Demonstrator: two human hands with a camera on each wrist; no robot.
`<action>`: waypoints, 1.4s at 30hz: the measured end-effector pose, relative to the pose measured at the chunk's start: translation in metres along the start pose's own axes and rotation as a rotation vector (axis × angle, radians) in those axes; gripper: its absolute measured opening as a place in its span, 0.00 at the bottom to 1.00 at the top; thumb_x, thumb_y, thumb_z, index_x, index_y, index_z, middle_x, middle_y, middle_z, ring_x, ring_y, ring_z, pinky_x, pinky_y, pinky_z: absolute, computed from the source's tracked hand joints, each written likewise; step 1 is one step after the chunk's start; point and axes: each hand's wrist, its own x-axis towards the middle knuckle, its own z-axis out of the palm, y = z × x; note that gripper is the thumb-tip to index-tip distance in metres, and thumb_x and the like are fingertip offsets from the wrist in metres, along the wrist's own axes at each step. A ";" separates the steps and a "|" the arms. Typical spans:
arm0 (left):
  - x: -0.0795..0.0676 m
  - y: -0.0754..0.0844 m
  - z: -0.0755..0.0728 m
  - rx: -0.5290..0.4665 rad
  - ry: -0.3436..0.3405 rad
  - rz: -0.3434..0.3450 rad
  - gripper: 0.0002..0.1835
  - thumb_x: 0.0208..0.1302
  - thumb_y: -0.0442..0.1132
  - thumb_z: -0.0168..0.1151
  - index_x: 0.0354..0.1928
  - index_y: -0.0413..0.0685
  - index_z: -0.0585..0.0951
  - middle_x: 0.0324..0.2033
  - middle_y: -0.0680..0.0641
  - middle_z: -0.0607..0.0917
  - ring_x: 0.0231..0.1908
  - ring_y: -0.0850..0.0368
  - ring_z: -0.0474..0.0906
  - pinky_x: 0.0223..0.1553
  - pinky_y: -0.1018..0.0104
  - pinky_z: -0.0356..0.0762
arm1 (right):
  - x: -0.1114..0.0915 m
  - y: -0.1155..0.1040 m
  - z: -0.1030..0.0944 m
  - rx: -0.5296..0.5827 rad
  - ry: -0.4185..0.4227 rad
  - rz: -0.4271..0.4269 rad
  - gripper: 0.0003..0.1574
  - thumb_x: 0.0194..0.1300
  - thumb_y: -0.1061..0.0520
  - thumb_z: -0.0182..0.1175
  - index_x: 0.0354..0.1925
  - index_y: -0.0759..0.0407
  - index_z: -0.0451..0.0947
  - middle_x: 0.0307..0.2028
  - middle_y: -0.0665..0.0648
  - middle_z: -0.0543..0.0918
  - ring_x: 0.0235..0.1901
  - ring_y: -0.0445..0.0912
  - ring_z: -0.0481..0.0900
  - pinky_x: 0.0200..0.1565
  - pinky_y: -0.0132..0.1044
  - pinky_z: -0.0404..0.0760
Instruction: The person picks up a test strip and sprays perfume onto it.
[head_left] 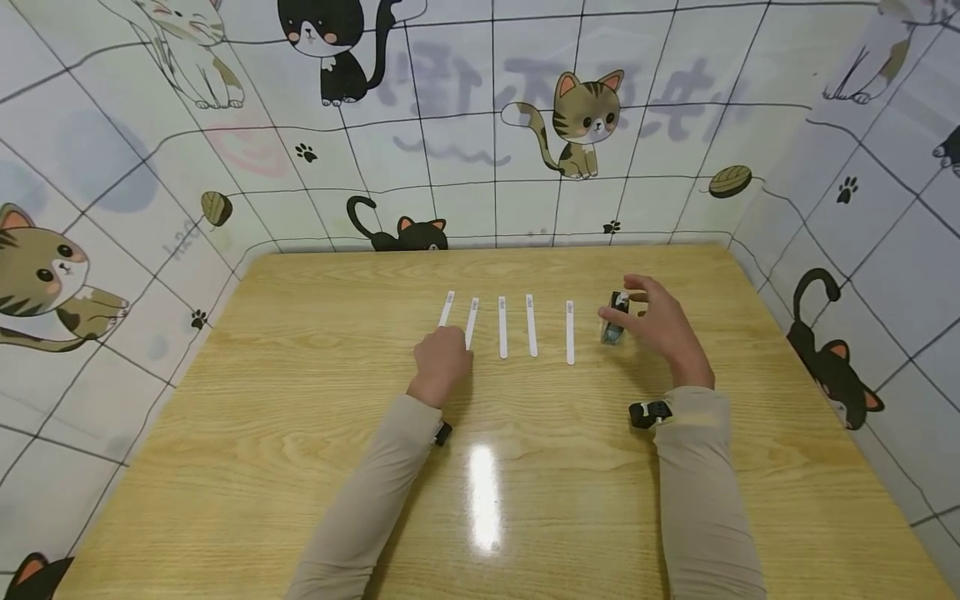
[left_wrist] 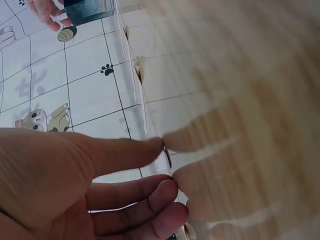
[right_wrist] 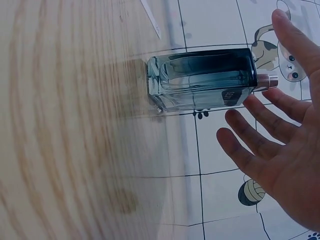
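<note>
Five narrow white paper test strips stand in a row across the table, the middle one point(head_left: 502, 327) lying apart from its neighbours. At the row's left end, my left hand point(head_left: 441, 364) has its thumb and fingertips about the lower end of the leftmost strip point(head_left: 447, 307). The left wrist view shows the white strip end point(left_wrist: 161, 162) between thumb and finger. To the right of the row, a blue-green glass perfume bottle point(right_wrist: 200, 80) stands upright with a silver spray top. Around it my right hand point(head_left: 663, 325) spreads its fingers, without a grip on the glass.
The wooden table point(head_left: 525, 433) carries a bright light reflection near its front. Cat-patterned wall covering point(head_left: 465, 150) rises behind the far edge and on both sides. The rightmost strip point(head_left: 570, 333) lies close to the bottle.
</note>
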 end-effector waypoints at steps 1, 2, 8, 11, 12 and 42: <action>0.000 0.000 0.001 0.005 0.011 0.004 0.13 0.71 0.41 0.64 0.29 0.40 0.84 0.20 0.46 0.80 0.19 0.55 0.70 0.20 0.59 0.76 | 0.000 -0.001 0.000 0.001 0.000 -0.001 0.60 0.65 0.35 0.68 0.81 0.55 0.51 0.77 0.63 0.61 0.74 0.64 0.61 0.67 0.67 0.67; 0.000 0.000 0.001 0.008 0.020 0.010 0.12 0.72 0.38 0.63 0.30 0.39 0.85 0.20 0.46 0.81 0.18 0.55 0.70 0.20 0.58 0.77 | 0.000 -0.001 0.000 0.001 0.000 0.001 0.60 0.65 0.34 0.68 0.81 0.55 0.51 0.77 0.63 0.61 0.74 0.64 0.61 0.67 0.67 0.67; 0.001 0.001 0.001 0.017 0.032 0.032 0.11 0.73 0.31 0.57 0.34 0.35 0.85 0.22 0.42 0.83 0.19 0.54 0.74 0.19 0.59 0.80 | 0.000 -0.002 -0.001 -0.009 0.000 0.009 0.62 0.64 0.27 0.64 0.81 0.54 0.51 0.77 0.62 0.61 0.74 0.63 0.60 0.68 0.66 0.67; 0.001 0.001 0.001 -0.006 0.020 0.022 0.10 0.72 0.30 0.57 0.35 0.33 0.85 0.23 0.40 0.83 0.19 0.53 0.76 0.19 0.59 0.80 | -0.001 -0.003 -0.002 -0.013 -0.007 0.012 0.63 0.63 0.25 0.63 0.81 0.55 0.51 0.77 0.62 0.60 0.74 0.63 0.60 0.68 0.66 0.66; 0.000 0.001 0.001 -0.018 0.013 0.018 0.10 0.73 0.30 0.57 0.36 0.33 0.85 0.24 0.40 0.83 0.19 0.53 0.77 0.19 0.59 0.80 | -0.001 -0.004 -0.002 -0.012 -0.009 0.014 0.62 0.64 0.26 0.63 0.81 0.55 0.51 0.77 0.62 0.60 0.74 0.63 0.60 0.68 0.66 0.66; 0.003 -0.016 -0.020 -0.431 0.208 0.115 0.27 0.61 0.25 0.56 0.10 0.52 0.58 0.10 0.55 0.56 0.13 0.64 0.48 0.14 0.72 0.49 | -0.002 0.000 -0.001 -0.001 -0.073 0.020 0.64 0.62 0.33 0.69 0.81 0.54 0.49 0.77 0.64 0.59 0.74 0.65 0.60 0.66 0.68 0.67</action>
